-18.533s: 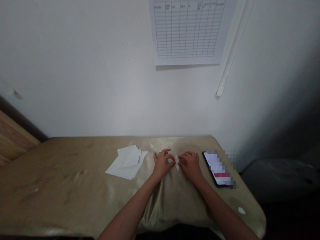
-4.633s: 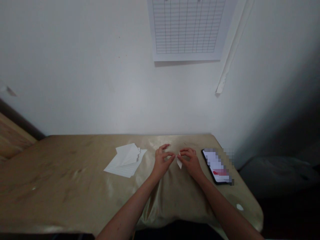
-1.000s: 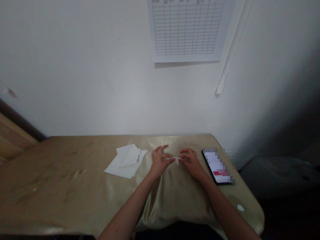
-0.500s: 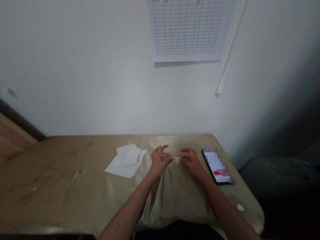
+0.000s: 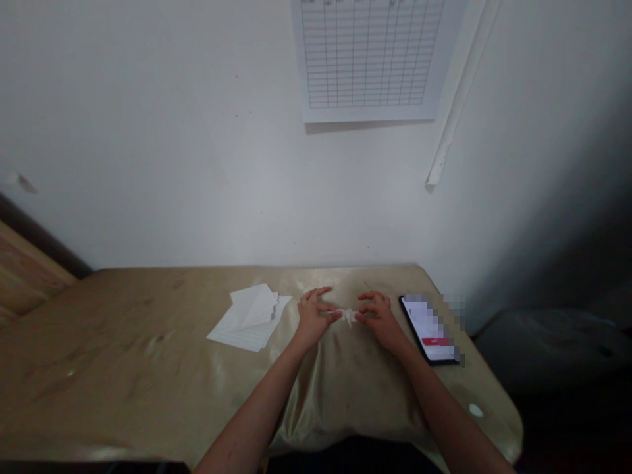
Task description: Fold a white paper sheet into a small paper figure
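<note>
Between my two hands is a small strip of white paper (image 5: 348,315), with a knot-like crumple at its middle. My left hand (image 5: 314,318) pinches its left end between thumb and index finger, the other fingers raised and spread. The right end is pinched by the thumb and fingers of my right hand (image 5: 379,318). Left of my left hand, several white paper sheets (image 5: 247,319) lie in a loose stack, the top one with a torn edge. A phone (image 5: 428,329) with its screen lit lies to the right of my right hand.
A gold-brown cloth covers the table (image 5: 148,368), wrinkled near my body. A white scrap (image 5: 475,410) lies near its right front corner. Behind stands a white wall (image 5: 197,164) with a printed grid sheet (image 5: 368,59) and a cable cover (image 5: 457,112).
My hands have stayed almost in place, with the fingers shifting very slightly. The crumple in the middle of the paper strip shows a little more plainly now.
</note>
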Available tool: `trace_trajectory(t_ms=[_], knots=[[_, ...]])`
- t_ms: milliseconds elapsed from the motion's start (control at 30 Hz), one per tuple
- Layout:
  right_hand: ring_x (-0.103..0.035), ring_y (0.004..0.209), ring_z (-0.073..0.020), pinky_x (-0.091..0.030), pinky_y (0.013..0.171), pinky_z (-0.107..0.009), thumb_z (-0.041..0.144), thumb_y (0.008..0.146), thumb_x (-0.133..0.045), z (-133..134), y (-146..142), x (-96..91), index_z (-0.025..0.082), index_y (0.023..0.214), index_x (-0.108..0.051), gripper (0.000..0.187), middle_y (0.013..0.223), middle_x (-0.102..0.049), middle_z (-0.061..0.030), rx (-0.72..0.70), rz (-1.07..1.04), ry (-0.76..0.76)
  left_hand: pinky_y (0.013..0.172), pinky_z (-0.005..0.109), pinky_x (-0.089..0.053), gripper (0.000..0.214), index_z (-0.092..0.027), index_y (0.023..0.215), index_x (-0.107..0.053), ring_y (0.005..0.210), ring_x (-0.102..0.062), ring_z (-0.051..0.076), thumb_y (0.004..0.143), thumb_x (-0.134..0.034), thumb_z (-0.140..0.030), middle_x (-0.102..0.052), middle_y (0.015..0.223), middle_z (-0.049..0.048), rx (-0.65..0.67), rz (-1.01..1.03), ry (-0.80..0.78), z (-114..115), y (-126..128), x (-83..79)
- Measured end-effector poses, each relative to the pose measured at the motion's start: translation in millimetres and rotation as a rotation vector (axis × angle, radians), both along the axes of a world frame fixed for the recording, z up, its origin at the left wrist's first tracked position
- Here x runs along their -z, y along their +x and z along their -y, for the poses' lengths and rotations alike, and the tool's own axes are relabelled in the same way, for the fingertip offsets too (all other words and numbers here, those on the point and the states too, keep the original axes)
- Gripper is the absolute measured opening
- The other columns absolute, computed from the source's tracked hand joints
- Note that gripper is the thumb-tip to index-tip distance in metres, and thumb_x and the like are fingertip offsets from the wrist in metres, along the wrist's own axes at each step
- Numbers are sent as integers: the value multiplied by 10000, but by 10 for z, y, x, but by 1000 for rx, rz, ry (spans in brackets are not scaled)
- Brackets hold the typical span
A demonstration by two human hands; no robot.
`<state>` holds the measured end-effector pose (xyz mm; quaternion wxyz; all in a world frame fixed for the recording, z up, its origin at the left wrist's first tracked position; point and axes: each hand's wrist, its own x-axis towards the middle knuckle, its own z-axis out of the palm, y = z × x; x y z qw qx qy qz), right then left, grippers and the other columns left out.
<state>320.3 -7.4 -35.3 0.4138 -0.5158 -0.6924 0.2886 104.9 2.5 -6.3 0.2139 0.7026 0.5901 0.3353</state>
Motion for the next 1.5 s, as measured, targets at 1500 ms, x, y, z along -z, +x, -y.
trace_trajectory(t_ms=[1500], knots=[[-433,1301,-298,-336,1156,-490,360,771,-778,1,14,32,257,724,-735,121,1212,-644,-77,144,-31,-21,1191,621,-229,26,-282,749,-809,1390,-408,325,766,-826,-292,-642,1410,5,-87,-19,-26,68,27,-51]])
